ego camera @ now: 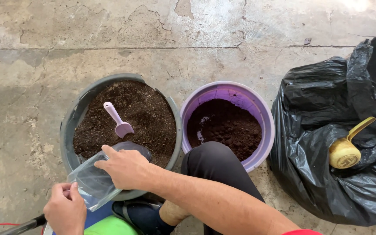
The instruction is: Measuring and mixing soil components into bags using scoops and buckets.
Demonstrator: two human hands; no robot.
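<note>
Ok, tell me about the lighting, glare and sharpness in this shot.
Head view: soft, even daylight, with weak shadows beside the grey tub and purple bucket; glare washes out the concrete floor at top right; the black bag shows glossy highlights; everything is sharp, without motion blur.

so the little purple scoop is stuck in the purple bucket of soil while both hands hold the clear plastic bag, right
Not quite. The head view shows the purple scoop stuck in the soil of the grey tub, not the purple bucket, which holds only soil. The rest stands: the left hand and right hand both hold the clear plastic bag.
</note>
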